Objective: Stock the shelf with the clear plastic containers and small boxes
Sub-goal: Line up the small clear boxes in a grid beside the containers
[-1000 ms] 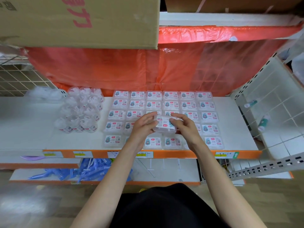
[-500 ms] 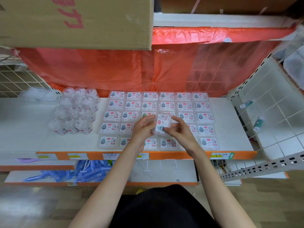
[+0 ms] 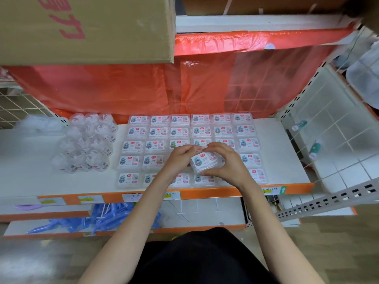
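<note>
Carton (image 3: 86,29) top left: red print, cut off and upside down, unreadable. Below it, cluster of clear tubs (image 3: 86,144) on the left of the shelf (image 3: 30,175), small labels too blurred to read. Right of them, grid of flat clear boxes (image 3: 158,133), six across: white labels with a teal cartoon figure, a red tag and a code patch; text too small to read. Shelf front edge has yellow and white price tags (image 3: 131,196), handwriting illegible; a green arrow sticker (image 3: 283,189) near its right end.

Left hand (image 3: 178,158): fingers curled, fingertips at the top-left corner of one raised box (image 3: 206,163). Right hand (image 3: 227,162): wrapped around that box, thumb under its near edge, fingers over its far edge. The box sits tilted between both hands, above the fourth row of the grid, label up.

Versus 0.5 s ago: the box was stood nearly on edge between the fingertips; now its label faces the camera, lower and further right. Grid and tubs unchanged.
</note>
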### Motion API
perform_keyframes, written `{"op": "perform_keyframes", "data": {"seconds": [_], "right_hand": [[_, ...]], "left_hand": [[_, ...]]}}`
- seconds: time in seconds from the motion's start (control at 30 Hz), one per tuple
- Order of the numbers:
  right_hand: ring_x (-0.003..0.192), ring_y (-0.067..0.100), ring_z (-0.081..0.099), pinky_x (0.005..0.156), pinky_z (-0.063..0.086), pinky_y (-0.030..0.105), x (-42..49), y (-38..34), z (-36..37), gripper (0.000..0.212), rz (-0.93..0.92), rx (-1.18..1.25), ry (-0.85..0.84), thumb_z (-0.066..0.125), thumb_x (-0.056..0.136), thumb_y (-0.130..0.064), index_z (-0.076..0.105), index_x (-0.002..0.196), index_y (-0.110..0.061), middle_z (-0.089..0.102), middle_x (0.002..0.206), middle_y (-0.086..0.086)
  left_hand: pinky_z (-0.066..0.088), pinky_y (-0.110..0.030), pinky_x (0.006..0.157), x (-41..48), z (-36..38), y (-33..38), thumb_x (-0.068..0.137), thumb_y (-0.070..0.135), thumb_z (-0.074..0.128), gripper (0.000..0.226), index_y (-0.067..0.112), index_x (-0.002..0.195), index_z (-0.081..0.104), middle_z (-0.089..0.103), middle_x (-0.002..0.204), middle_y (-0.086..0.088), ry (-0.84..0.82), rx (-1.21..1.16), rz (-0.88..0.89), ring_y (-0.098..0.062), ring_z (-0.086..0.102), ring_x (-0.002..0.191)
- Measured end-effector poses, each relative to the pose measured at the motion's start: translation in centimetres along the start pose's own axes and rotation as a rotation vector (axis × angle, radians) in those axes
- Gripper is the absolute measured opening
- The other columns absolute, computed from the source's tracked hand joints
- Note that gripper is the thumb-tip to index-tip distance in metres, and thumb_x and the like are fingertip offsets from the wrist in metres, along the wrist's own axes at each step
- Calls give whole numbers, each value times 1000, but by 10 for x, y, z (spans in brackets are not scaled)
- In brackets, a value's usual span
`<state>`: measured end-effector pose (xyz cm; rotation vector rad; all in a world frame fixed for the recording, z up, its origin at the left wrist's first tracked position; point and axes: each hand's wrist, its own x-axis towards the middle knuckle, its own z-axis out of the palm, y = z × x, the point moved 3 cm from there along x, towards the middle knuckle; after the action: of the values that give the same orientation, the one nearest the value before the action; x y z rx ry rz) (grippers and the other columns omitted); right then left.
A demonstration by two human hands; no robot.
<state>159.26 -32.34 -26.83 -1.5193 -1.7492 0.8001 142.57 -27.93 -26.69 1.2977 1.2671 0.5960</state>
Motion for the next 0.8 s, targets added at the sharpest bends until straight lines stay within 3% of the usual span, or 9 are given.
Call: {"op": "perform_keyframes", "data": {"seconds": [0.1, 0.2, 0.33, 0.47, 0.63, 0.8], "right_hand": [[122, 10, 49, 105, 37, 25, -7, 22, -15, 63, 19, -57, 125, 93, 60, -31, 68, 117, -23, 58, 125, -6], [122, 15, 49, 104, 34, 23, -20, 49, -44, 60, 98, -103, 250, 92, 64, -30, 67, 117, -18, 59, 126, 1], [122, 24, 51, 103, 36, 29, -34, 81, -79, 59, 237, -165, 340, 91, 65, -23, 66, 118, -14, 57, 128, 7], [123, 28, 51, 102, 34, 28, -40, 102, -82, 58, 328, -202, 280, 89, 68, -17, 64, 120, -10, 55, 132, 10], [126, 24, 51, 100, 34, 22, -40, 113, -74, 55, 396, -132, 236, 86, 72, -11, 63, 122, -11, 54, 137, 8], [143, 24, 32, 108, 21, 20, -38, 117, -71, 58, 427, -103, 156, 80, 77, -5, 58, 131, -13, 33, 154, 13]], "left_hand": [[41, -31, 101, 3, 11, -6, 102, 25, 45, 32, 18, 129, 61, 61, 129, 3, 150, 396, 198, -14, 54, 117], [26, -33, 109, 3, 30, -13, 100, 21, 45, 37, 21, 136, 56, 50, 142, -1, 141, 764, 331, -21, 39, 134], [9, -35, 117, 0, 65, -17, 100, 26, 43, 50, 27, 149, 34, 22, 160, -1, 38, 892, 329, -21, 14, 146], [-2, -44, 120, 0, 91, -31, 99, 33, 45, 63, 26, 155, 17, 2, 163, -7, -47, 1073, 270, -28, -4, 149], [-4, -45, 119, 1, 96, -37, 99, 34, 45, 66, 25, 155, 11, -2, 163, -6, -67, 1113, 228, -30, -5, 149], [-3, -45, 119, 0, 98, -38, 99, 34, 45, 66, 26, 155, 12, -1, 163, -5, -29, 1091, 237, -30, -4, 149]]}}
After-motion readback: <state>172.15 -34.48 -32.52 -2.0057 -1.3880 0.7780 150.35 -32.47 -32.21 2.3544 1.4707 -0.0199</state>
